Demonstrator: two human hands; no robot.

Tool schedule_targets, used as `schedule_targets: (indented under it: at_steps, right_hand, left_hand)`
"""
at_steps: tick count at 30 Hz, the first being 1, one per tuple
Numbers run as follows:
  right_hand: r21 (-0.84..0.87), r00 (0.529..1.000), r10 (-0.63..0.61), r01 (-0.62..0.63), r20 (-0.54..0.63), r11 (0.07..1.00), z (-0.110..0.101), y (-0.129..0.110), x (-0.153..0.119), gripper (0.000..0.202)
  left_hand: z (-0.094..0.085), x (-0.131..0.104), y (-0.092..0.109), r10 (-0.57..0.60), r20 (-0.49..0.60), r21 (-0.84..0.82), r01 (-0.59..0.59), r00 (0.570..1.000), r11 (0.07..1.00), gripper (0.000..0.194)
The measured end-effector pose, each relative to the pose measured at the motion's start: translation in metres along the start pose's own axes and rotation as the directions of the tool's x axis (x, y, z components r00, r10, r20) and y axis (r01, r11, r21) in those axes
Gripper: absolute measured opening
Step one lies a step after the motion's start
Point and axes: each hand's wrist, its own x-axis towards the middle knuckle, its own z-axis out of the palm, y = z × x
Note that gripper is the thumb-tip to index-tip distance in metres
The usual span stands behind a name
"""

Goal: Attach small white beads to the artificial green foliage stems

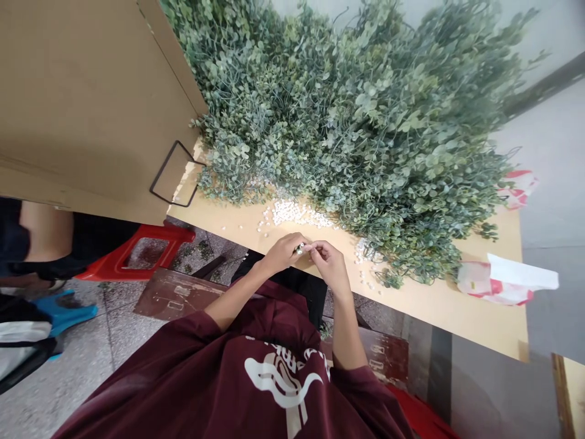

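My left hand (284, 251) and my right hand (329, 263) meet at the table's front edge, close to my body. The left fingers are closed round a small dark-and-pale piece (298, 249), too small to name. My right thumb and fingertips are pinched together beside it; what they hold is too small to make out. Just beyond the hands lies a heap of small white pieces (297, 213), with more scattered to the left and right. A large pile of green leafy sprigs (347, 122) stands behind them.
A cardboard box (91, 110) stands at the left, with a black wire frame (155, 183) near its corner. Red-and-white plastic packaging (489, 281) lies on the table (493, 323) at the right. Another person's arm (46, 231) shows at far left, near a red stool (137, 253).
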Motion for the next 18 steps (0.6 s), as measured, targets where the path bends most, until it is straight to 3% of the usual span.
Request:
schedule_targets:
  at_steps: [8, 18]
  right_hand:
    - [0.124, 0.997, -0.003, 0.014, -0.083, 0.992, -0.005, 0.01, 0.0, 0.019]
    - [0.426, 0.992, 0.116, -0.081, -0.057, 0.901, -0.007, 0.025, -0.001, 0.026]
  left_hand:
    - [-0.001, 0.002, 0.002, 0.026, 0.086, -0.069, -0.02, 0.996, 0.997, 0.015]
    - [0.003, 0.0, -0.006, 0.075, 0.068, -0.101, -0.068, 0.995, 0.993, 0.021]
